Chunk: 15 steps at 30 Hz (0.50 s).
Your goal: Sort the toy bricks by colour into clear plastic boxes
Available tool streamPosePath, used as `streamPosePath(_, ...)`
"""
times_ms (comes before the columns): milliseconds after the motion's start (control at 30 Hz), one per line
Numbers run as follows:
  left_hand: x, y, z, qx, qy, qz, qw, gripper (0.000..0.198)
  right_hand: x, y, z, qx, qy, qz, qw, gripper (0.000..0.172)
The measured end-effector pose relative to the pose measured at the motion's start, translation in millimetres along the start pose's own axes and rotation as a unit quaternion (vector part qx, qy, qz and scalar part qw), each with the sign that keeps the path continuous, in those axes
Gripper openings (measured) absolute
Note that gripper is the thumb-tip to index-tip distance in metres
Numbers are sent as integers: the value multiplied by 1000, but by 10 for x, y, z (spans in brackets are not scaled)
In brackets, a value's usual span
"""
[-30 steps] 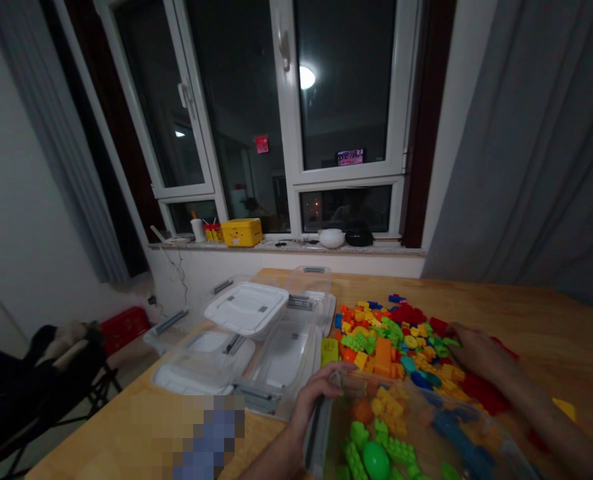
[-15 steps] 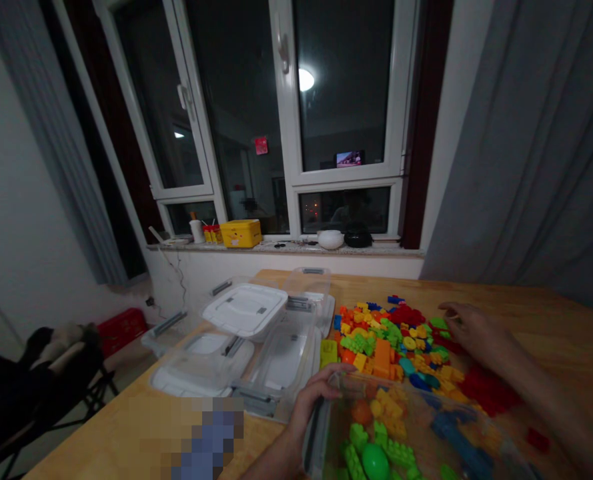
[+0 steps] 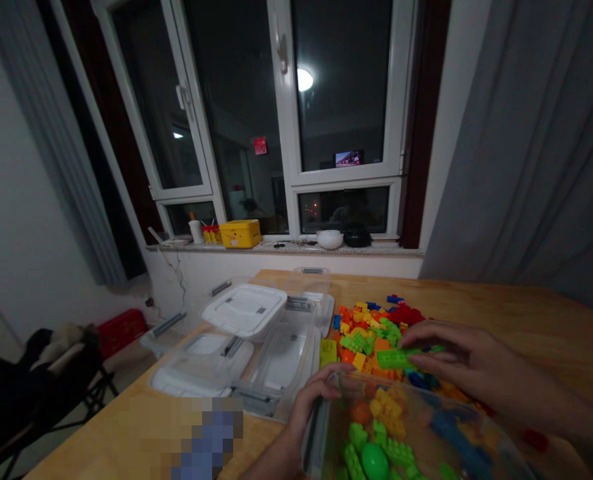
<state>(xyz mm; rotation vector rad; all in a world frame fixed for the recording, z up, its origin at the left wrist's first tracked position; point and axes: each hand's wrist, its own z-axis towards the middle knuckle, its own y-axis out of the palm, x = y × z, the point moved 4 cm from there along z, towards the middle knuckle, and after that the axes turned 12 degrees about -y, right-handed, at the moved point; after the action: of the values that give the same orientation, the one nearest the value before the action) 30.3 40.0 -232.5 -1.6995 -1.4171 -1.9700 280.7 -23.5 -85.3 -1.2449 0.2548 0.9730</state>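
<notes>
Green plate brick (image 3: 391,359) is being pinched at the fingertips of the right hand (image 3: 469,357), so right grip is closed on it, over the loose pile and not resting on the box. Left hand (image 3: 316,407) is wrapping around the near-left edge of a clear plastic box (image 3: 426,400), so left grip is closed on that wall. Box is sitting at about 6 o'clock from the brick, just below it in view, and is holding green, yellow, orange and blue bricks plus a green egg-shaped piece (image 3: 375,461). Pile of loose bricks (image 3: 371,340) is spreading at 12 o'clock from the box, with red, orange, yellow, green and blue pieces lying on the wooden table (image 3: 526,313). Stacked clear boxes with white lids (image 3: 243,310) are sitting at 10 o'clock from the box, just beside the pile. Further out, at 12 o'clock, a yellow case (image 3: 239,233) is sitting on the windowsill (image 3: 286,248) below a dark window (image 3: 346,87).
</notes>
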Motion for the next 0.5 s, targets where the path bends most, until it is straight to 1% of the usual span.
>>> streamPosePath(100, -12, 12, 1, 3, -5, -11, 1000, 51, -158, 72, -86, -61, -1, -10, 998, 31)
streamPosePath(233, -53, -32, 33, -5, -9, -5, 1000, 52, -299, 180, -179, -142, -35, -25, 989, 25)
streamPosePath(367, -80, -123, 75, -8, 4, 12, 1000, 44, -325, 265, -232, -172, -28, -25, 984, 20)
streamPosePath(500, -89, -135, 65, -26, 12, 6, 1000, 44, -316, 312, -250, -201, -6, -41, 979, 21)
